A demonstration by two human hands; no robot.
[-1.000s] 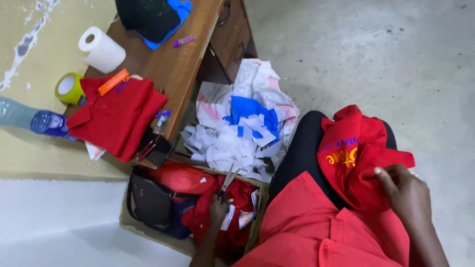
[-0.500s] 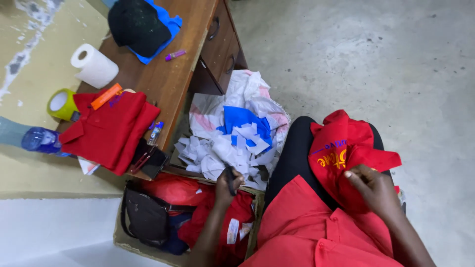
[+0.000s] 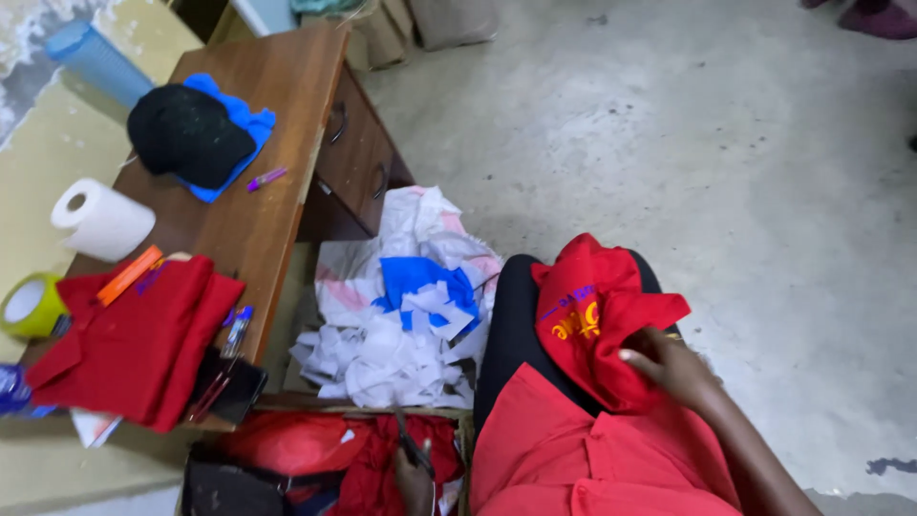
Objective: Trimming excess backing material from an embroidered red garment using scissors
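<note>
Right hand (image 3: 669,368) is clamped on a red embroidered garment (image 3: 597,320), kept bunched on the lap, apparently to steady it. Left hand (image 3: 414,478), left of the garment, is closed round dark scissors (image 3: 409,441), held low over the box of red cloth (image 3: 325,454), probably for reach.

Support 1: wooden desk (image 3: 277,205) with drawers, at left.
On desk, far end: black cap (image 3: 186,134) resting on blue cloth (image 3: 246,122); purple marker (image 3: 266,179) beside them.
On desk, middle: white paper roll (image 3: 102,219).
On desk, near end: folded red shirt (image 3: 134,339), orange marker (image 3: 129,275) on it; yellow tape roll (image 3: 31,306); pens (image 3: 229,339) at the edge.
Support 2: grey concrete floor (image 3: 707,162).
On floor: heap of white and blue paper scraps (image 3: 396,325) beside the desk.
</note>
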